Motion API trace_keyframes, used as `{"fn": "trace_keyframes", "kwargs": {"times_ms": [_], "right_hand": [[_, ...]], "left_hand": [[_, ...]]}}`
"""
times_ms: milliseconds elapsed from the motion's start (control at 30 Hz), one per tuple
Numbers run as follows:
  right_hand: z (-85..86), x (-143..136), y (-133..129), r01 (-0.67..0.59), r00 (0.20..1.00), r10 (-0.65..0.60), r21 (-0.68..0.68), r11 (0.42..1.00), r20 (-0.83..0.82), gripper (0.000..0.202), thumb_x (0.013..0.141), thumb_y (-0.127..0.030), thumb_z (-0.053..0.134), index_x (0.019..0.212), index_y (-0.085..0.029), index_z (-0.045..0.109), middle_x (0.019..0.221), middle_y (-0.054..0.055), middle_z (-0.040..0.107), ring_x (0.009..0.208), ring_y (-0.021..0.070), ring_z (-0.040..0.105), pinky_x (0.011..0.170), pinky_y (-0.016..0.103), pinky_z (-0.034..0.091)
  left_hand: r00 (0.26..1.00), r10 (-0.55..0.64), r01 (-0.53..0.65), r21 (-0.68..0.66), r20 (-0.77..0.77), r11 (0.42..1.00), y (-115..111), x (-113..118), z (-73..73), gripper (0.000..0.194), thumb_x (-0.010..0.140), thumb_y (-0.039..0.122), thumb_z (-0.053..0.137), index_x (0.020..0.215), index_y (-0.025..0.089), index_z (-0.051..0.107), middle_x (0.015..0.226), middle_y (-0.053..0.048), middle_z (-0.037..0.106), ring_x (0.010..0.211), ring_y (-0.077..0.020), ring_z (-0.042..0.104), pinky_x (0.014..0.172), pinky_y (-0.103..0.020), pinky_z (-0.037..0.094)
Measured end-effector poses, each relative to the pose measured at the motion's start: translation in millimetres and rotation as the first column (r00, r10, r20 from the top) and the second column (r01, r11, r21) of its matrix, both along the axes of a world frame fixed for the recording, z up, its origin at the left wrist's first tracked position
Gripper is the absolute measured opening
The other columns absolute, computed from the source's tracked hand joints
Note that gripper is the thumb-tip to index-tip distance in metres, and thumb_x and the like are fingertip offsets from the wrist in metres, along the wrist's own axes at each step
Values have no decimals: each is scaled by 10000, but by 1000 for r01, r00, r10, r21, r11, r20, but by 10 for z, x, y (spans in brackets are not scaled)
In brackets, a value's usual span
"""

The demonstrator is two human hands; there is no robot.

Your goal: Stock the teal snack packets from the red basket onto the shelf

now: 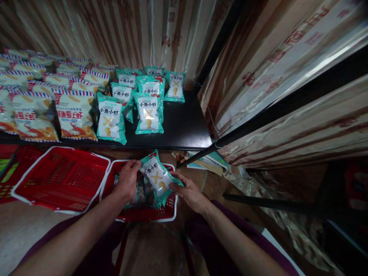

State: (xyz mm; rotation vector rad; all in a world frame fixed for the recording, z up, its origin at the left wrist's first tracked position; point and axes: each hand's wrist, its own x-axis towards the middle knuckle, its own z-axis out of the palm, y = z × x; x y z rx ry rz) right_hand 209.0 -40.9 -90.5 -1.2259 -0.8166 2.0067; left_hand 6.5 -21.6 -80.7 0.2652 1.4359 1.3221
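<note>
A teal and white snack bag (156, 177) is held tilted between both hands, above a red basket (138, 216) with white edges. My left hand (128, 178) pinches its upper left corner. My right hand (186, 189) grips its lower right edge, thumb on the front. More teal bags (138, 195) lie in the basket, partly hidden by my left hand and the held bag. On the black shelf (184, 126) beyond, several matching teal bags (148, 114) stand upright in uneven rows.
Many white bags with red and blue striped tops (75, 115) fill the shelf's left part. Another red basket (64, 176) lies at the left. A dark metal bar (258, 111) slants across the right, before patterned curtains (273, 50). Papers (207, 161) lie under the shelf's corner.
</note>
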Motion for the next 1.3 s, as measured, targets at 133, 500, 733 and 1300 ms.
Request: {"fn": "trace_keyframes", "kwargs": {"times_ms": [133, 500, 733, 1300], "right_hand": [[-15, -19, 5, 10, 1000, -10, 16, 1000, 29, 442, 587, -363, 835, 968, -223, 662, 921, -10, 639, 737, 129, 597, 645, 254, 495], [49, -31, -14, 34, 999, -35, -47, 998, -32, 409, 571, -262, 842, 945, -223, 680, 904, -15, 656, 754, 131, 612, 653, 248, 505], [80, -130, -132, 104, 992, -111, -113, 988, -58, 400, 522, -249, 867, 846, -196, 638, 779, -29, 654, 683, 139, 629, 626, 294, 548], [19, -260, -171, 126, 983, -142, -132, 983, -119, 317, 512, -300, 865, 717, -156, 669, 673, -6, 678, 564, 115, 600, 599, 272, 501]], "left_hand": [[1000, 27, -27, -14, -9, 1000, -9, -33, -28, 403, 425, 390, 799, 689, 165, 595, 619, 27, 602, 610, -134, 548, 629, -280, 434], [998, 57, -60, -92, -37, 994, -71, -71, -47, 385, 436, 388, 791, 688, 151, 621, 646, 8, 622, 619, -139, 557, 605, -281, 429], [994, 101, -106, -155, -38, 982, -212, -139, -59, 286, 496, 317, 779, 605, 156, 569, 564, 21, 588, 545, -124, 536, 559, -277, 433], [993, 113, -104, -279, 17, 955, -104, -118, -331, 127, 665, 150, 670, 596, 153, 564, 546, 11, 573, 480, -121, 543, 517, -269, 475]]}}
